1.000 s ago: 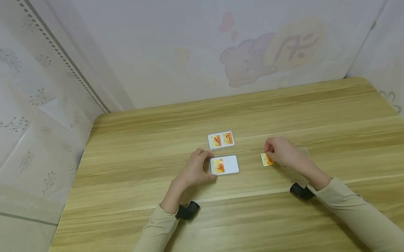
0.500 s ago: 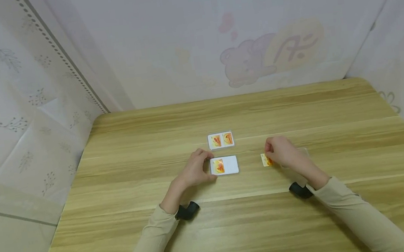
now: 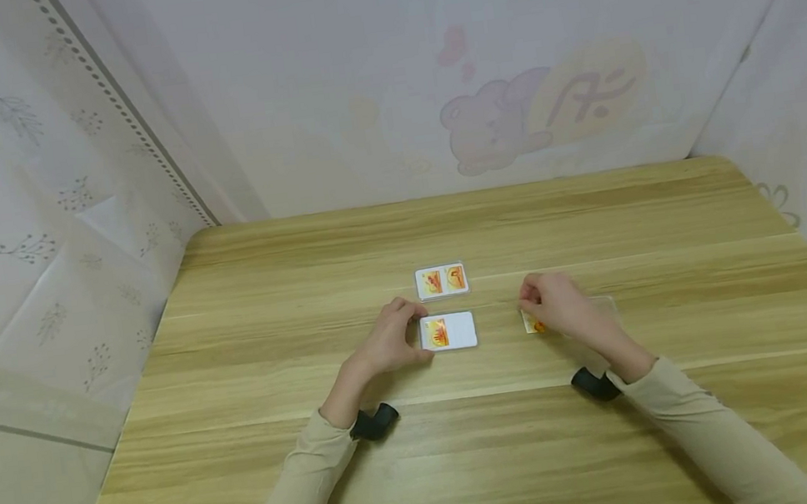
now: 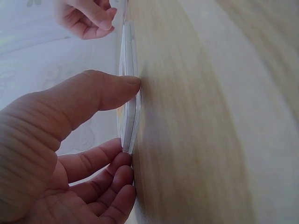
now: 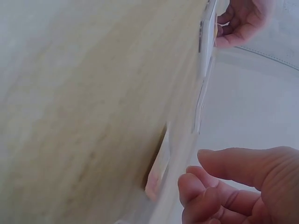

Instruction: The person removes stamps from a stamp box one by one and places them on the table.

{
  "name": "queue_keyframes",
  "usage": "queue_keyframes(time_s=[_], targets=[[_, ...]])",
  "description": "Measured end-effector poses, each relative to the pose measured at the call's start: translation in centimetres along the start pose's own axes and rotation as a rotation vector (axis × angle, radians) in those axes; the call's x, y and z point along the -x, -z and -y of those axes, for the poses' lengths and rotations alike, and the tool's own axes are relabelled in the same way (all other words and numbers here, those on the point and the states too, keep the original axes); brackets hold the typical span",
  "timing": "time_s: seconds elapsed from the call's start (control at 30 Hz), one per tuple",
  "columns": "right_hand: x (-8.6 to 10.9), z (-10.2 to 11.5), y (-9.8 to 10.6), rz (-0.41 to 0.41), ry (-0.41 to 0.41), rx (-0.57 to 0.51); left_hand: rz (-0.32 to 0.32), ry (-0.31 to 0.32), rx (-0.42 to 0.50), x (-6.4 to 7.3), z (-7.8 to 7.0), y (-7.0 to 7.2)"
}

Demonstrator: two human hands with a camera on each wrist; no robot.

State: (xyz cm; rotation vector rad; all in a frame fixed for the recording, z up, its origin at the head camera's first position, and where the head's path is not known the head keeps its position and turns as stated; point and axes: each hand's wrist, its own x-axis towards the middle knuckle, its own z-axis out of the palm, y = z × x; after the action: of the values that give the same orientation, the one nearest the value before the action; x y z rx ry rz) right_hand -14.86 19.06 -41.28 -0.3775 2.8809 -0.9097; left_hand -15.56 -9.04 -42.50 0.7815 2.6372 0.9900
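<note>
Nearest us, beside the right sleeve [image 3: 712,424], the black wrist mount [image 3: 595,384] had shifted slightly towards the left edge of the table [image 3: 475,466] since half a second earlier. We saw the right hand [image 3: 563,308] shifted likewise, covering more of the small orange card [image 3: 534,326], which lay between the near case and the table's right edge; in the right-wrist view, its thumb and fingertips stood slightly apart with nothing between them. Hand and wrist also partly hid a clear sheet [image 3: 605,305]. We found the left hand [image 3: 387,340] unchanged, thumb and fingers clamped on opposite sides of the near case [image 3: 462,330], its left half bearing a similar card, its right half white. Towards the far edge we noted the far case [image 3: 441,281] with two cards; behind that edge hung a bear-printed cloth [image 3: 326,110].
</note>
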Motion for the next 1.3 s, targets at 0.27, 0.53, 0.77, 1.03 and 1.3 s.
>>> queue_keyframes(time_s=[0.27,0.53,0.77,1.03,1.3], targets=[[-0.4,0.8,-0.3,-0.023,0.036,-0.027,0.005,-0.003,-0.007,0.0,0.0,0.0],[-0.7,1.7,-0.6,-0.014,0.014,-0.040,0.007,-0.002,-0.015,-0.1,0.2,-0.1],[-1.3,2.5,-1.2,-0.007,0.009,-0.042,0.003,-0.009,-0.011,-0.1,0.2,-0.1],[-1.8,3.6,-1.8,0.005,0.029,-0.065,0.006,-0.008,-0.014,-0.1,0.3,-0.1],[-2.1,4.3,-2.5,-0.004,0.069,-0.082,0.003,-0.009,-0.018,0.0,0.3,0.0]])
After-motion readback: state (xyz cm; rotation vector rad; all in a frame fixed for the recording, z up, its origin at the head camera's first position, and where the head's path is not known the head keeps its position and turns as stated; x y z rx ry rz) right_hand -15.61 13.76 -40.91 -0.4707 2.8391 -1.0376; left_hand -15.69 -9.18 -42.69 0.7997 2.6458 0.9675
